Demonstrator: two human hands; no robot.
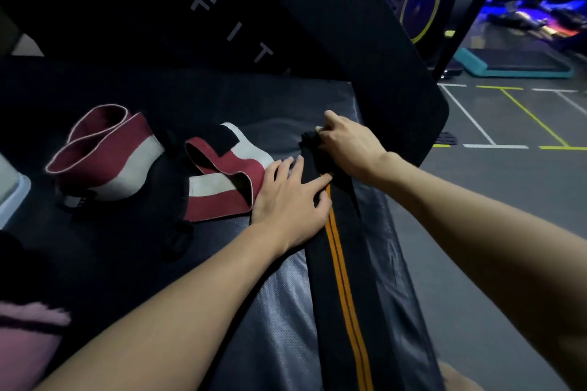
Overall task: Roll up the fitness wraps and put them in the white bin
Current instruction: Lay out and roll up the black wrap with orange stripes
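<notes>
Head view, long black wrap point(343, 279) — orange centre stripes, left hand point(290, 197) flat on it, right hand point(347, 146) pinching its far end

Dim scene, blue glow upper right, wide-angle edge bending, soft motion blur throughout.

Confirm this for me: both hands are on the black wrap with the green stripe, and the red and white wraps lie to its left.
Not quite. The head view shows the stripe on the black wrap is orange, not green. The left hand and right hand are both on it, and the red and white wraps lie to its left.
</notes>
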